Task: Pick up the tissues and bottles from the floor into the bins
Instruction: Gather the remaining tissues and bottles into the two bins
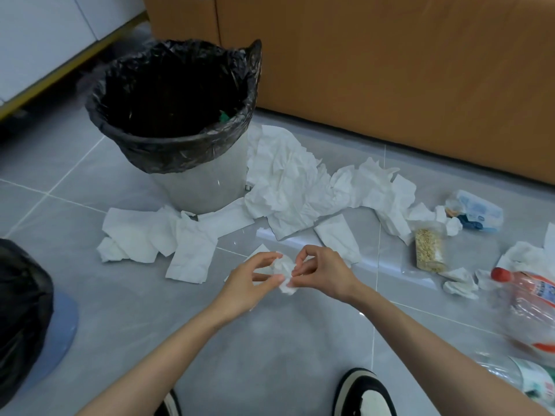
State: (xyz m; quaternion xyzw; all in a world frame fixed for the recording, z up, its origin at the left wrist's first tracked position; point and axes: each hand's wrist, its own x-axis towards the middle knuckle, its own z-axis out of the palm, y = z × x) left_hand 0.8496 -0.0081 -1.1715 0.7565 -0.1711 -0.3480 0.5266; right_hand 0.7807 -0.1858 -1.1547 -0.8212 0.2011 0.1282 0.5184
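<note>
A small crumpled tissue [284, 273] sits between both hands above the floor tiles. My left hand [250, 283] pinches it from the left, my right hand [319, 273] pinches it from the right. Beyond them stands a grey bin [198, 187] lined with a black bag, its mouth open. Several white tissues [297, 181] lie spread around the bin's base and to its right. A crushed clear bottle with a red cap [528, 304] lies at the right edge. Another clear bottle [510, 370] shows partly at the bottom right.
A second black-bagged bin [21, 313] on a blue base stands at the left edge. A clear packet of grains [429, 250] and a blue-white wrapper [477, 211] lie right of the tissues. Brown cabinet fronts [390, 70] close off the back. My shoes [363, 391] are at the bottom.
</note>
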